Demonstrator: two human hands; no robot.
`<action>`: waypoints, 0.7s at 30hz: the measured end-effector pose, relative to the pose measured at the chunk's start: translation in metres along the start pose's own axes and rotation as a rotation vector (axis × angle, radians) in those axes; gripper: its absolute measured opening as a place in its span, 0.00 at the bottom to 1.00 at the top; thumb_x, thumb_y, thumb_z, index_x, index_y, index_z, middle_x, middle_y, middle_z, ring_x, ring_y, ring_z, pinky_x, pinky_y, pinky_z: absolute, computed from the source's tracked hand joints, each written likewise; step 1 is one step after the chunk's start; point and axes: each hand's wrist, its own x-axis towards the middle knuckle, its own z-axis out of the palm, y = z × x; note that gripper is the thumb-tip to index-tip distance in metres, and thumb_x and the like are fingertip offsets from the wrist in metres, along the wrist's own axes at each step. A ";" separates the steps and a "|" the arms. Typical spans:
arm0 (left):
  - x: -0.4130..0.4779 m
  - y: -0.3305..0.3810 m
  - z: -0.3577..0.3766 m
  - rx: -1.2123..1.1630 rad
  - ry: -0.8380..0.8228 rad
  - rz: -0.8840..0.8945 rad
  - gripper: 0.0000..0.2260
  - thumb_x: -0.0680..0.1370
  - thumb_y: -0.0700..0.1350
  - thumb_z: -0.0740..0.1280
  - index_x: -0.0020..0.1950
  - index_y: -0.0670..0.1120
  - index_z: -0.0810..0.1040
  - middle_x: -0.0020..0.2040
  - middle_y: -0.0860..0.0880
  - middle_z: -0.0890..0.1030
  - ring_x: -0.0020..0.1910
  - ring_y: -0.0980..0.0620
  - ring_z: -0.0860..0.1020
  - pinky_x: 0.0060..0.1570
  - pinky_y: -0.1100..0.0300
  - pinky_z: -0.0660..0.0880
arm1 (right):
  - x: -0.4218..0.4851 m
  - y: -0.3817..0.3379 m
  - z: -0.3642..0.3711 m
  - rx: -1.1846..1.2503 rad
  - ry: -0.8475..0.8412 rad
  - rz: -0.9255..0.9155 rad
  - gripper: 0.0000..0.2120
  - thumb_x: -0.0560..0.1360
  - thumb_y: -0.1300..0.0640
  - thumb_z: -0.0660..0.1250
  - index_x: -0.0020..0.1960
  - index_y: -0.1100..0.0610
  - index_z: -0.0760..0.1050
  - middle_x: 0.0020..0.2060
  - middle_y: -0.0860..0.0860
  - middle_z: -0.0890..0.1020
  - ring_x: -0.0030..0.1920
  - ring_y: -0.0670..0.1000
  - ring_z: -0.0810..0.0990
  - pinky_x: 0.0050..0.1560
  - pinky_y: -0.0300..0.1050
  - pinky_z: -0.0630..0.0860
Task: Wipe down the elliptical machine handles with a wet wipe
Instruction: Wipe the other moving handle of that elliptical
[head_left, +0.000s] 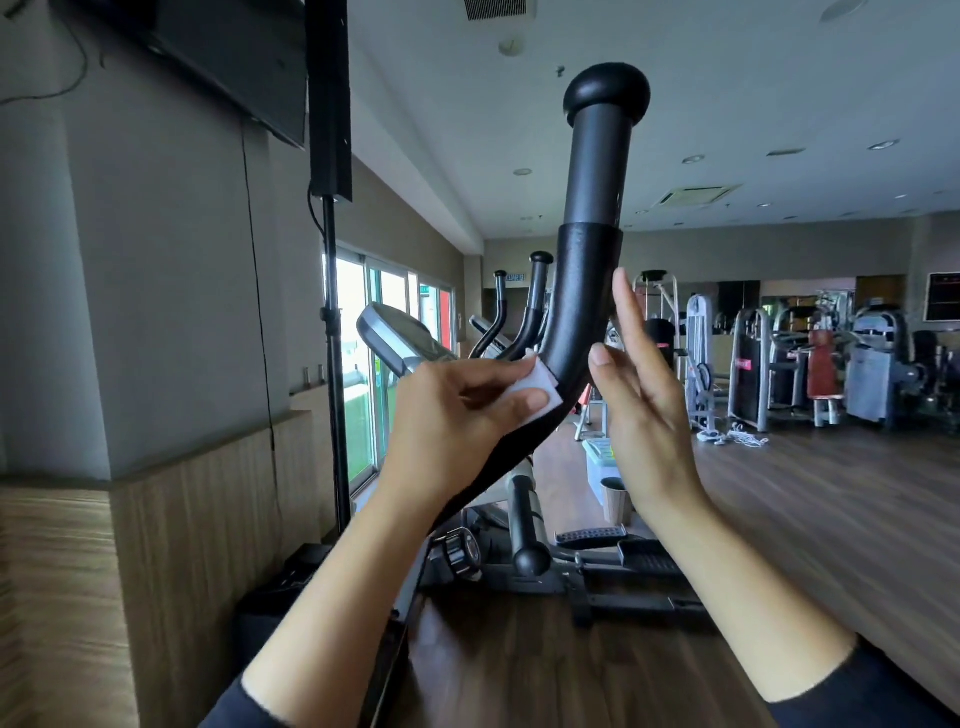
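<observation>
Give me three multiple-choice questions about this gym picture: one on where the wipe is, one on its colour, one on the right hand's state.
1. Where on the handle is the wet wipe pressed? A top knob; B lower bend; C straight upper grip.
2. What colour is the wipe? A white; B blue; C yellow.
3. How is the right hand? A curled round the handle; B open, fingers straight; C holding a bottle.
Answers: B, the left hand holds it against the bend; A, it shows white against the black handle; B, its fingers are straight and grip nothing.
</observation>
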 end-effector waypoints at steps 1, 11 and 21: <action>0.003 0.000 -0.001 -0.014 -0.008 -0.006 0.12 0.70 0.42 0.76 0.53 0.46 0.85 0.46 0.52 0.86 0.42 0.64 0.82 0.50 0.66 0.78 | -0.002 0.000 0.001 -0.002 0.003 0.002 0.25 0.82 0.63 0.58 0.73 0.43 0.58 0.69 0.32 0.63 0.72 0.34 0.60 0.68 0.28 0.59; 0.002 -0.007 0.002 -0.108 -0.009 -0.015 0.10 0.71 0.42 0.76 0.52 0.45 0.85 0.44 0.51 0.85 0.40 0.58 0.81 0.46 0.64 0.77 | -0.005 0.004 0.000 0.054 0.020 0.028 0.29 0.80 0.69 0.57 0.74 0.46 0.56 0.68 0.34 0.66 0.68 0.32 0.65 0.66 0.30 0.64; -0.020 -0.001 0.032 0.142 0.328 0.206 0.11 0.69 0.47 0.76 0.51 0.48 0.85 0.42 0.50 0.82 0.41 0.52 0.80 0.45 0.54 0.77 | -0.002 0.014 -0.005 0.161 -0.041 0.015 0.29 0.80 0.66 0.59 0.75 0.48 0.52 0.73 0.43 0.66 0.67 0.36 0.69 0.64 0.34 0.69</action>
